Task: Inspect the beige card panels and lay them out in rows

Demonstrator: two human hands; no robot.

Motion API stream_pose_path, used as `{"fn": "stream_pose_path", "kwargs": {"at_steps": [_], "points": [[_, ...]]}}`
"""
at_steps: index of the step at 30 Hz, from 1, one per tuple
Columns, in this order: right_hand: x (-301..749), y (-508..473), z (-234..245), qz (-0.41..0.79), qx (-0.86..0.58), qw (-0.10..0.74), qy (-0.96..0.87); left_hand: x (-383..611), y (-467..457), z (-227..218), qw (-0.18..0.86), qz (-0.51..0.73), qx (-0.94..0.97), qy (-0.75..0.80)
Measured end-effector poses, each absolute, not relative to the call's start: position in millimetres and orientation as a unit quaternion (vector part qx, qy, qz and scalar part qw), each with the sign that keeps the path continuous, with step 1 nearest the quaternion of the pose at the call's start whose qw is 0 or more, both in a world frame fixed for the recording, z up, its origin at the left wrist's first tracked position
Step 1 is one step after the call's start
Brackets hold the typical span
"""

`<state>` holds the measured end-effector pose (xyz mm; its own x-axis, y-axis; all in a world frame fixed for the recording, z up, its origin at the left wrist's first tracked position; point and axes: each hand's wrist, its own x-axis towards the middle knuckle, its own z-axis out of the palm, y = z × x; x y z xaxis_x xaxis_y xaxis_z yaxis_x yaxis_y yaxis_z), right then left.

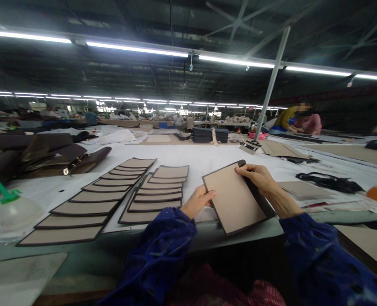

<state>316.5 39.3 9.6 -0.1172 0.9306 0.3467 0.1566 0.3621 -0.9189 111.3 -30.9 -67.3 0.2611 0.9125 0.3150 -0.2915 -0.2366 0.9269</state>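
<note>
A long work table covered with white sheet runs forward through a wide workshop; on it, brown handbags lie at the far left, and a plastic bottle with a green nozzle stands near the front edge. Two fanned rows of beige panels with dark borders lie overlapped left of the hands; a single panel is lifted between both hands, just beyond the table's near edge. The right hand is closed on its upper edge, with the fingers over the dark strip; the left hand is half closed against the lower left edge, though I cannot tell if it really grips; this two-sided hold keeps the panel flat and steady.
</note>
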Motion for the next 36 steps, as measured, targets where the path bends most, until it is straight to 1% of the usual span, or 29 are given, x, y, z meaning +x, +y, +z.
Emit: {"fn": "stream_pose_path", "kwargs": {"at_steps": [2, 7, 8, 11, 13, 18, 20, 22, 26, 36], "points": [[316.0, 41.9, 7.7, 0.360, -0.429, 0.515, -0.649, 111.4, -31.2, -67.1, 0.554, 0.551, 0.560, 0.275], [317.5, 49.8, 4.4, 0.348, -0.442, 0.481, -0.673, 110.5, -26.3, -69.8, 0.578, 0.563, 0.517, 0.287], [319.0, 50.9, 4.3, 0.340, -0.433, 0.488, -0.677, 110.1, -25.1, -70.1, 0.582, 0.567, 0.505, 0.291], [326.3, 50.4, 3.2, 0.301, -0.401, 0.550, -0.668, 108.8, -22.2, -69.5, 0.576, 0.607, 0.454, 0.306], [332.1, 46.2, -1.1, 0.278, -0.406, 0.564, -0.663, 108.1, -20.9, -68.1, 0.562, 0.640, 0.425, 0.307], [342.2, 32.3, -25.8, 0.173, -0.438, 0.519, -0.713, 106.9, -18.9, -65.2, 0.537, 0.695, 0.384, 0.284], [343.9, 30.9, -36.2, 0.158, -0.434, 0.516, -0.722, 106.3, -18.6, -65.2, 0.531, 0.709, 0.368, 0.283], [344.5, 32.1, -44.3, 0.192, -0.429, 0.524, -0.710, 105.7, -18.5, -65.8, 0.527, 0.715, 0.364, 0.282], [343.3, 34.0, -51.2, 0.307, -0.437, 0.558, -0.635, 105.3, -18.5, -66.8, 0.522, 0.717, 0.365, 0.282], [334.2, 26.2, -48.9, 0.423, -0.393, 0.603, -0.550, 105.3, -21.3, -65.0, 0.535, 0.701, 0.392, 0.264]]}}
